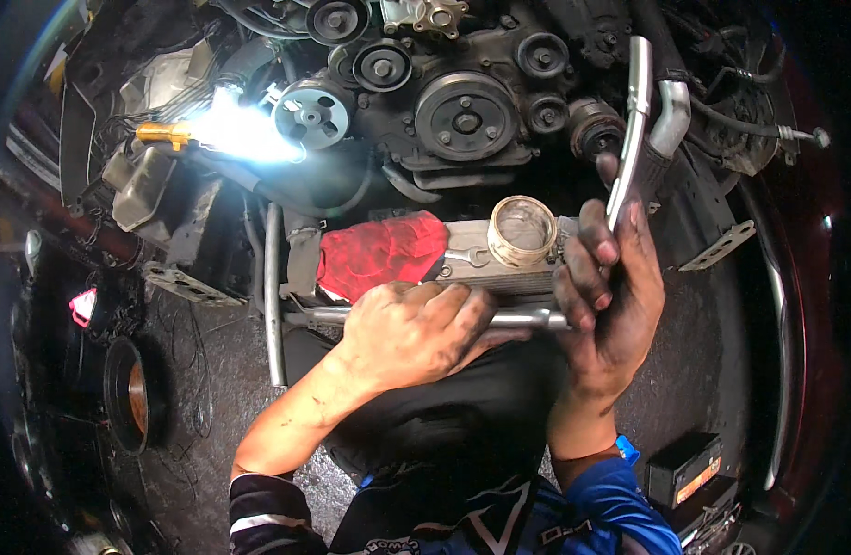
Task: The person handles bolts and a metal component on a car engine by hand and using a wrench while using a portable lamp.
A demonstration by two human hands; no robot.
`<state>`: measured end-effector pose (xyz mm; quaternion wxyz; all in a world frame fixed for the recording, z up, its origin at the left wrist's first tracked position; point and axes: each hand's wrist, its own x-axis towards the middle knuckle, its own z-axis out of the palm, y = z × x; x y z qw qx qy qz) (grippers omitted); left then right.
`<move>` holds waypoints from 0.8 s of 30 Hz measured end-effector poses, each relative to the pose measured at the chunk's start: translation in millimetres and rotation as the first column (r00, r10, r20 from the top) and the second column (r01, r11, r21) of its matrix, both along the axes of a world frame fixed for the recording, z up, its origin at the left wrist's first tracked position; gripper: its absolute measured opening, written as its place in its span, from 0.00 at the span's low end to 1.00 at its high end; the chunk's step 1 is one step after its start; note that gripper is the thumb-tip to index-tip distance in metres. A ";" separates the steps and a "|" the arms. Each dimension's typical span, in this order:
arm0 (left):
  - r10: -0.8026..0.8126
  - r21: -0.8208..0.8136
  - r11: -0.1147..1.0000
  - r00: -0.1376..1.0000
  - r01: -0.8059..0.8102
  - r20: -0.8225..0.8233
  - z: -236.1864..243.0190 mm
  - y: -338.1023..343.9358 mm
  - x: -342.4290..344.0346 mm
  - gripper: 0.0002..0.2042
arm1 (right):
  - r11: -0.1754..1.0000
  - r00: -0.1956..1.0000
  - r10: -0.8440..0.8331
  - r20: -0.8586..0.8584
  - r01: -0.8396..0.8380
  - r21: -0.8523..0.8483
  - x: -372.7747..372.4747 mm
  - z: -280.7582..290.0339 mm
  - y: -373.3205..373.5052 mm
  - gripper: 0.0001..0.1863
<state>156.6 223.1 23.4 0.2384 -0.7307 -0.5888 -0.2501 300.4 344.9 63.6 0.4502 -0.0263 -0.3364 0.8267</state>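
Note:
My left hand [423, 331] is closed over a silver metal bar [527, 319] that lies crosswise in front of me. My right hand [620, 296], its fingers darkened with grime, grips the lower end of a slightly bent silver metal tube [639, 88] standing upright. The bar's right end meets the curled fingers of that hand; whether they touch it I cannot tell. Just beyond my hands, a red cloth [384, 254], an open-end wrench [469, 257] and a round, dirty pale metal ring [522, 231] rest on the front crosspiece.
Ahead is an engine front with a large crank pulley [465, 120] and several smaller pulleys. A glaring work light [240, 129] with a yellow handle [163, 136] sits at left. Another metal tube [273, 305] stands left of my arm. A black battery-like box [686, 470] lies lower right.

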 end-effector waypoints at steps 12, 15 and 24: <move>0.152 -0.253 0.958 0.987 -0.136 0.045 -12.5 -48.0 18.0 0.18 | 0.909 0.914 -0.405 0.020 0.404 -0.100 17.1 -18.1 9.7 0.18; 0.259 -0.294 0.926 0.965 -0.236 0.041 -32.9 -65.9 -2.5 0.17 | 0.767 0.764 -0.624 -0.163 0.639 0.058 76.3 -14.2 82.4 0.21; 0.385 -0.371 0.827 0.907 -0.422 -0.173 -60.9 -20.1 -74.4 0.25 | 0.778 0.757 -0.619 0.208 0.556 0.291 67.3 -25.2 50.6 0.21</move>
